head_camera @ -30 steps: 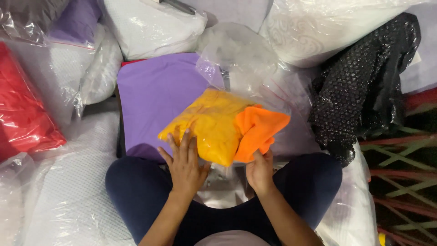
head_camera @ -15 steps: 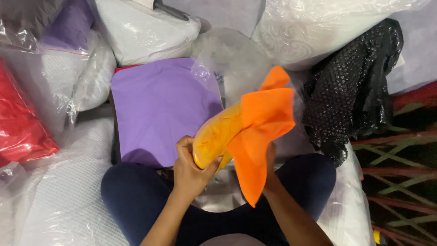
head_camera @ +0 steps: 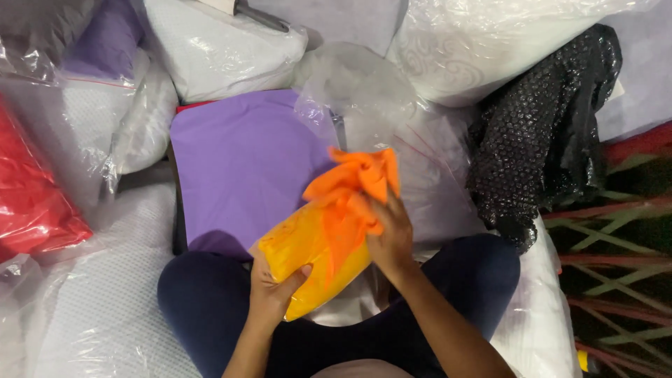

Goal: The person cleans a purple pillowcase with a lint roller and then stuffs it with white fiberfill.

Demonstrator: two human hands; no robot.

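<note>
Bagged white pillows point(head_camera: 231, 52) crowd the floor around my lap, a purple folded cloth point(head_camera: 245, 161) at eleven o'clock, black bubble wrap point(head_camera: 546, 133) at two. Half a second ago the orange cloth point(head_camera: 357, 185) flared upright; now my right hand point(head_camera: 392, 238) bunches it into the yellow bundle's clear bag point(head_camera: 315, 255), which my left hand point(head_camera: 273, 283) grips from below.

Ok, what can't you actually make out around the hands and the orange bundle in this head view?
- Left hand: palm and most fingers hidden under the yellow-orange bag.
- Orange cloth: how far it goes into the bag, masked by wrinkled plastic.
- Right hand: fingertips buried in the cloth.
- Red bagged item: cut off by the left edge.
- Surface under the purple cloth: covered.
</note>
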